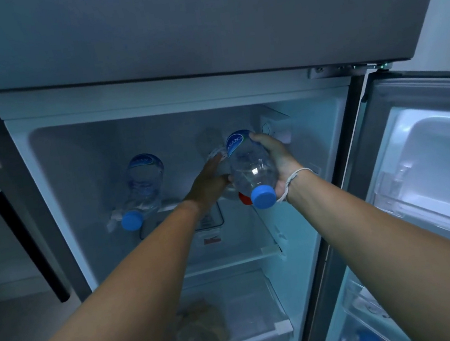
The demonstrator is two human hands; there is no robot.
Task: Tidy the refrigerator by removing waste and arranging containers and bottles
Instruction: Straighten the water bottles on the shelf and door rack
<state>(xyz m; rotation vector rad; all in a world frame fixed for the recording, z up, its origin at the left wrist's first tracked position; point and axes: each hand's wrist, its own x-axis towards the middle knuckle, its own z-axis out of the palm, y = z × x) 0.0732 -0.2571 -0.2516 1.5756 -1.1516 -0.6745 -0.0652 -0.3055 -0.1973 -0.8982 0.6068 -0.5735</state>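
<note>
While the fridge [54, 177] door is standing open, the right hand [277, 160] is gripping a blue-capped water bottle [250, 164] on its side over the top shelf, fingers wrapped around it. The left hand [209, 182] is lying flat, fingers extended, against a red-capped bottle [220, 159] beside it. Another bottle [142, 187] is lying farther left.

Head view, close, facing open refrigerator [181, 113] interior
</note>
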